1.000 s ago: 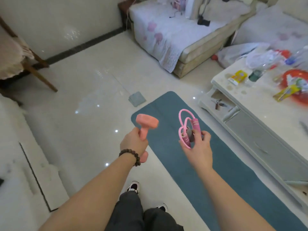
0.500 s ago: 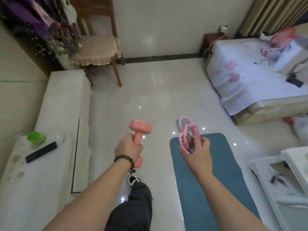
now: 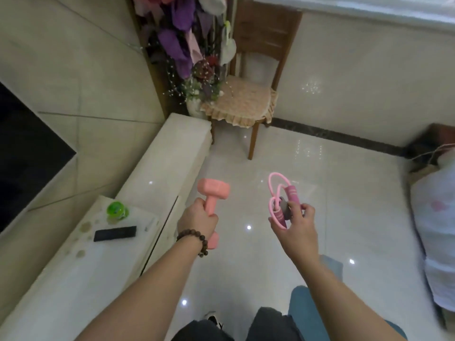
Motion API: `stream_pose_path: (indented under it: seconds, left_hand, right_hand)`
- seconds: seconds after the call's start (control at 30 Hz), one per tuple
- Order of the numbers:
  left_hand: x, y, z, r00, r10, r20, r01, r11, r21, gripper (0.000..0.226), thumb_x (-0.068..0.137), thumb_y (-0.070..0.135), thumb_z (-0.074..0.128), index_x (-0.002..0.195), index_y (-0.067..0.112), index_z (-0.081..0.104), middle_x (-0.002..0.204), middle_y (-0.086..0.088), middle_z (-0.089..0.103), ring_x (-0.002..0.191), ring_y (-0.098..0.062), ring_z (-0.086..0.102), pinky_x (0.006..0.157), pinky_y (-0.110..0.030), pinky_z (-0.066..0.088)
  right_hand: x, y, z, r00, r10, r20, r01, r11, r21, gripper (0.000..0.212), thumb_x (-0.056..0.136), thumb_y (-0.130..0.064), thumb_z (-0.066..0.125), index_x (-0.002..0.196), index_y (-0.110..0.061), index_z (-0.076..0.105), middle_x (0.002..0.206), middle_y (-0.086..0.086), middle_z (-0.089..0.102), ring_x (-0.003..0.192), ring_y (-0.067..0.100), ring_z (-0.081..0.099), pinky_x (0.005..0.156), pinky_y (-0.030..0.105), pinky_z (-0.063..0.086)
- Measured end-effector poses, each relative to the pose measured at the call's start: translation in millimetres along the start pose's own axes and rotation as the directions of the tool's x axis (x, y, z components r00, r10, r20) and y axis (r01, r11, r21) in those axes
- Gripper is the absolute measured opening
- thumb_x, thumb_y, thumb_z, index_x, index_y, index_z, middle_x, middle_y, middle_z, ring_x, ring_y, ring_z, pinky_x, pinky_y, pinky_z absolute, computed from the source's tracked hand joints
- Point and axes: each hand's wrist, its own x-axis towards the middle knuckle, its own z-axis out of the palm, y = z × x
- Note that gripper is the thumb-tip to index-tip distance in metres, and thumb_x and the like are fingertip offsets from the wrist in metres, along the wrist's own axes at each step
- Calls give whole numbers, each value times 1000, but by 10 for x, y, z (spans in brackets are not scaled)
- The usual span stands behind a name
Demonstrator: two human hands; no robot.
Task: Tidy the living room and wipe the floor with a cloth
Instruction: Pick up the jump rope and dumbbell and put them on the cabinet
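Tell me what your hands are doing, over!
Left hand grips pink dumbbell. Right hand pinches coiled pink jump rope. White cabinet close left.

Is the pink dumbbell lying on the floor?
No, the left hand grips the pink dumbbell by its handle and holds it up in the air above the floor.

Glossy pale tiled floor, wooden cushioned chair, low white cabinet.
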Motion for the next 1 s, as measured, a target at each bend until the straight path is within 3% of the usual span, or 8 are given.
stream_pose_path:
  seconds: [0.1,0.27,0.43,0.57,0.7,0.8,1.0]
  left_hand:
    - [364,98,-50,995,-86,-48,85,996,-37,8,80,20,57,86,20,51,77,1,60,74,-24,60,67,-34,51]
    - [1012,439,11,965,-220,-141,212,975,-71,8,82,21,56,89,18,51,79,1,59,75,-23,58,65,-32,48]
    - [1576,960,82,893,-399,-207,365,912,-185,14,81,25,58,91,19,51,82,0,61,79,-26,60,69,-34,51]
    - [1856,1274,131,812,-532,-240,464,838,-285,12,81,22,57,90,19,50,77,4,57,74,-23,56,61,-31,41]
    - [2092,1410,144,743,-621,-247,537,775,-332,8,82,21,54,88,19,49,73,7,54,70,-20,55,59,-30,39]
    - [2283,1401,153,695,-678,-241,581,726,-367,9,84,23,55,88,19,49,75,5,56,70,-18,57,62,-31,46]
    - [2814,1175,160,611,-759,-226,646,642,-412,12,87,26,58,92,19,50,75,7,55,66,-14,54,58,-29,38]
  right_hand:
    - [603,-115,164,995,-86,57,87,996,-13,65,77,-33,74,134,-29,43,114,-4,36,86,18,57,70,30,46]
    - [1712,-280,444,953,-229,196,224,973,50,66,78,-34,74,135,-33,40,108,-4,38,85,16,56,68,26,43]
    - [2891,-432,524,844,-396,361,381,917,113,71,78,-33,74,139,-34,36,111,-3,38,87,13,56,75,27,47]
    - [3574,-569,538,741,-490,460,498,860,112,73,77,-33,74,139,-31,36,110,-3,38,84,13,55,78,28,49]
    - [4001,-738,723,670,-514,535,545,830,115,67,76,-35,74,135,-27,42,114,-2,39,82,14,56,78,29,50]
    - [4240,-875,955,616,-525,587,576,809,119,64,76,-38,73,132,-28,42,116,-3,38,84,13,55,76,28,51]
    - [4646,-1169,1603,513,-528,677,626,770,126,79,79,-39,70,144,-35,25,118,-4,36,91,14,55,76,27,49]
